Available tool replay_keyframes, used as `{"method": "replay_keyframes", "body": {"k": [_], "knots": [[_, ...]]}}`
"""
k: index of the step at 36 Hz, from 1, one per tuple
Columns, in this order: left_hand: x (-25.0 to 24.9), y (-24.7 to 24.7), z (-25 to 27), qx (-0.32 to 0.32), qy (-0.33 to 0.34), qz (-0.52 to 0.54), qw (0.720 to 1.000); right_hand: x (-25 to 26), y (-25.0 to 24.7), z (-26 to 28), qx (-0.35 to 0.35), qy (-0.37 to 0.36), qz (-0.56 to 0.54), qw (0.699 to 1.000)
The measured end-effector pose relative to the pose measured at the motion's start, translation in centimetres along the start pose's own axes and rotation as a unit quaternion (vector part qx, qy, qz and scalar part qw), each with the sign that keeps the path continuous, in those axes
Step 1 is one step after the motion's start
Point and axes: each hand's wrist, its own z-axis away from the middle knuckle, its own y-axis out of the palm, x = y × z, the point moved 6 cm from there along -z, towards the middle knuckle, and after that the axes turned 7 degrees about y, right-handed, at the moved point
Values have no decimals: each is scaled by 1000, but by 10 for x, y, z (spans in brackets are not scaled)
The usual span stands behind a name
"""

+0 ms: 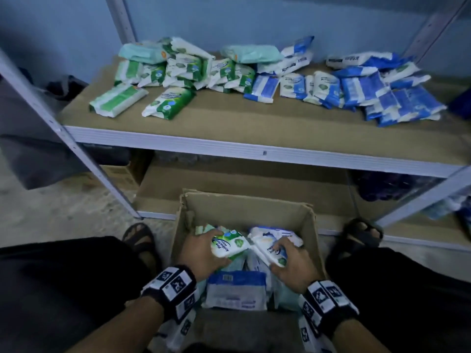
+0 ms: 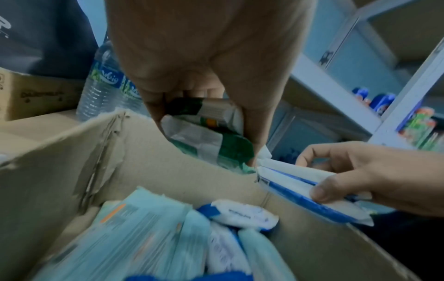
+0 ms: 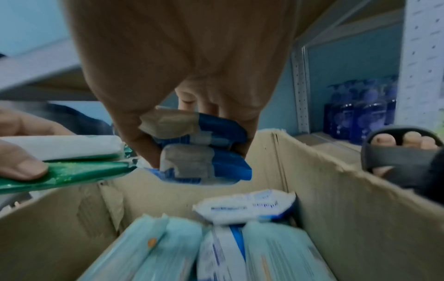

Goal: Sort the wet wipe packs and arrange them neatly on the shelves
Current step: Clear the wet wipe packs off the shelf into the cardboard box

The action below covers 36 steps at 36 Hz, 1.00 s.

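1. We've got green-and-white packs [image 1: 229, 244] in our left hand [image 1: 201, 253], fingers curled round them. The left wrist view shows two stacked in the grip [image 2: 211, 131], held over the far left part of the cardboard box [image 1: 309, 240].
2. Our right hand [image 1: 290, 261] grips blue-and-white packs [image 1: 270, 248], thumb on one side and fingers on the other. The right wrist view shows two of them together [image 3: 201, 148]. They sit just right of the green ones, nearly touching, above the box.
3. The box is on the floor between our feet, flaps open. Inside: pale teal packs [image 3: 153, 247] on the left and right, blue-and-white packs [image 3: 245, 207] between them and at the far end.
4. Shelf [image 1: 229, 146] is beyond the box. Its board carries loose piles: green packs [image 1: 178, 70] far left, blue packs [image 1: 362, 87] far right, and two pale teal packs [image 1: 251, 54] lying on top near the back. Two green packs lie apart, nearer the front edge on the left.
5. Left wrist view: water bottles [image 2: 100, 83] stand beyond the box's left wall, beside another carton [image 2: 36, 95].
6. Right wrist view: dark blue bottles [image 3: 360, 112] on a low shelf to the right, sandalled foot [image 3: 403, 155] just outside the box's right wall.
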Motion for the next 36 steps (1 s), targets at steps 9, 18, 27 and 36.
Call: {"method": "replay_keyframes", "body": {"k": [9,18,27,36], "knots": [[29,55,-1,147,-25,-78,986,-36,70,-5,182,26,79,980],[51,71,-17,145,-52,-76,985,-58,80,-24,163,79,92,979],[47,68,-63,51,-75,50,995,-40,84,-55,105,51,45,992],[39,117,-93,193,15,-111,975,-43,111,-63,255,34,154,954]]}}
